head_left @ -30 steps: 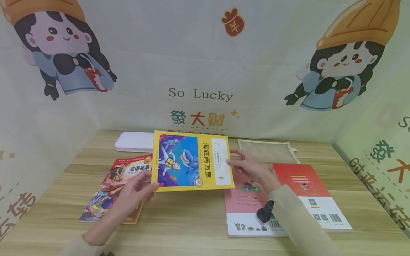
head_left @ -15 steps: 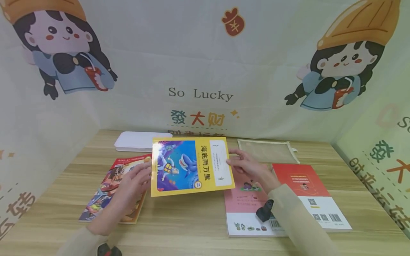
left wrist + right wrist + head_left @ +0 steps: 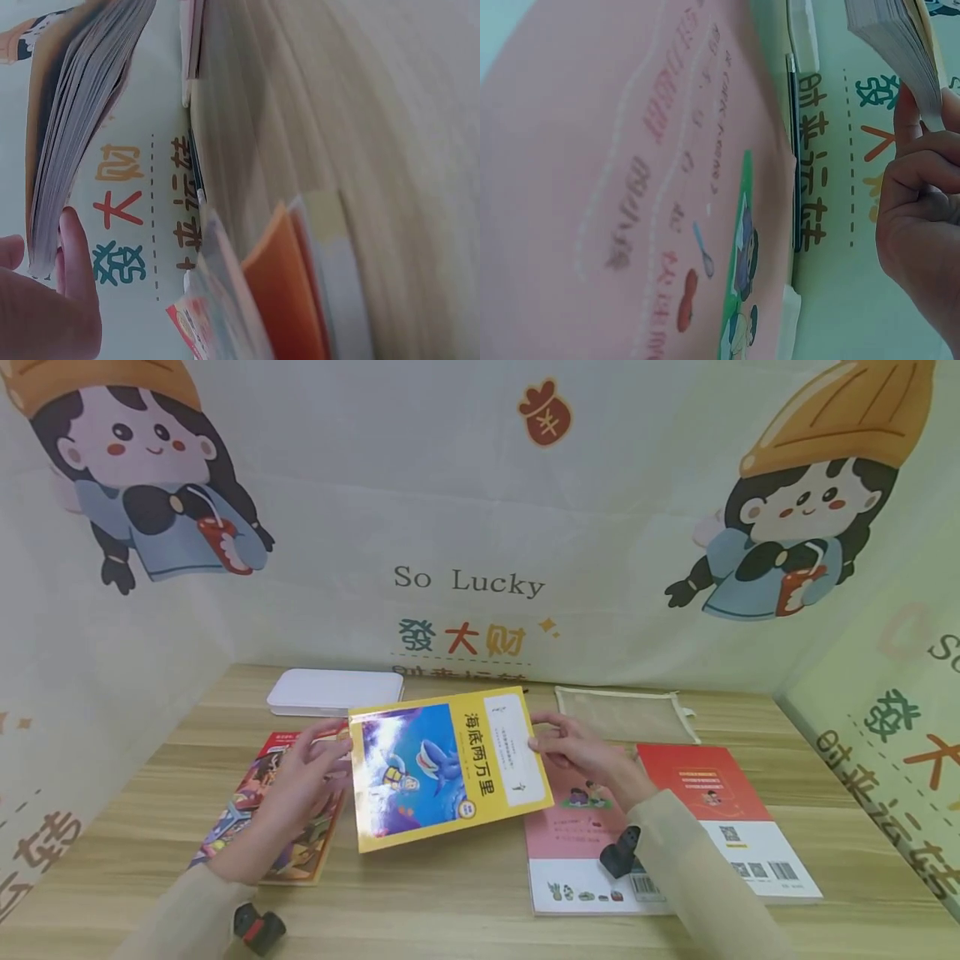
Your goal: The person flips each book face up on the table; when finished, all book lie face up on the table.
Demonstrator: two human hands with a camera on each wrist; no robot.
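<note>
A yellow picture book (image 3: 423, 772) with a blue shark-and-diver cover is held tilted above the table, cover up. My right hand (image 3: 588, 756) pinches its right edge, thumb on the cover. At the left edge, my left hand (image 3: 303, 781) has its fingers around the upper part of that side. In the left wrist view, a corner of the book's pages (image 3: 82, 127) sits between thumb and fingers of the left hand (image 3: 45, 315). The right wrist view shows the right hand (image 3: 922, 199) gripping the page block (image 3: 896, 52).
A colourful storybook (image 3: 258, 777) lies under my left hand. To the right lie a pink book (image 3: 566, 843), partly under my right forearm, and a red-and-white book (image 3: 731, 785). At the back are a white flat case (image 3: 333, 690) and a beige mesh pouch (image 3: 626, 713).
The book has turned, its left side dropping towards me. My left hand has left the lower-left corner and moved up along the left edge. My right hand keeps its grip.
</note>
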